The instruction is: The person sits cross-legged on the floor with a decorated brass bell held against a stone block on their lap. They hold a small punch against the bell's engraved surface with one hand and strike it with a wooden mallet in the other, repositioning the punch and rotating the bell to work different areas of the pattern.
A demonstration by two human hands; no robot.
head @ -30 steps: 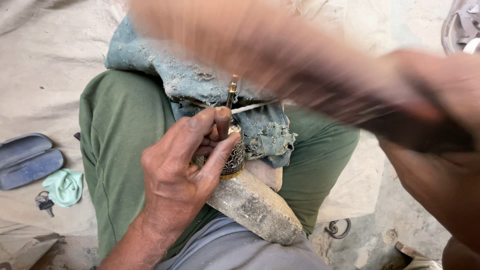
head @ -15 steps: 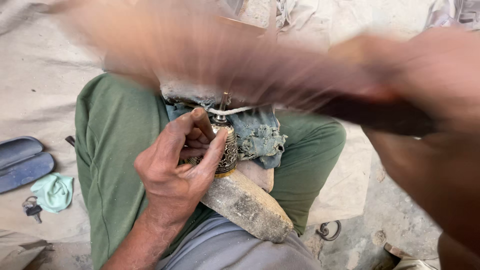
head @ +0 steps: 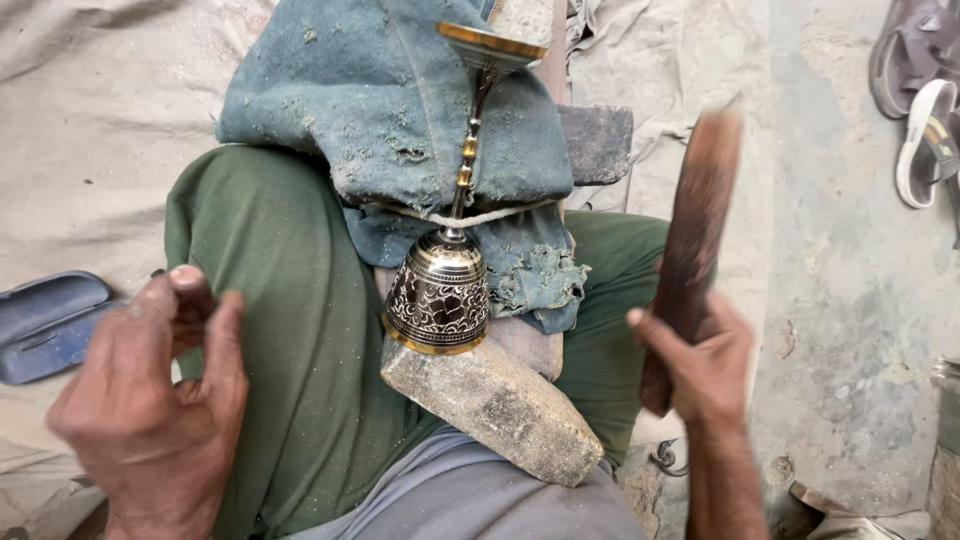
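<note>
A brass goblet [head: 440, 290] with a black engraved bowl lies across my lap, its stem tied by a white string [head: 480, 215] to a block wrapped in dusty blue cloth [head: 400, 110]. The bowl rests against a grey stone wedge [head: 500, 410]. My left hand [head: 150, 390] hovers at the lower left, off the goblet, over my green trouser leg [head: 290, 330]. Its fingers are curled with the back toward me, so the palm is hidden. My right hand [head: 700, 370] grips a dark flat wooden bat [head: 695, 230], held upright to the right of the goblet.
A blue case [head: 50, 320] lies on the sheet at the left. Sandals [head: 925, 100] sit at the top right on the concrete floor. A dark block [head: 597, 143] juts out behind the cloth. A small metal ring [head: 665, 458] lies by my right leg.
My left hand has let go of the goblet and pulled back to the lower left. The wooden bat has swung from across the top to upright at the right.
</note>
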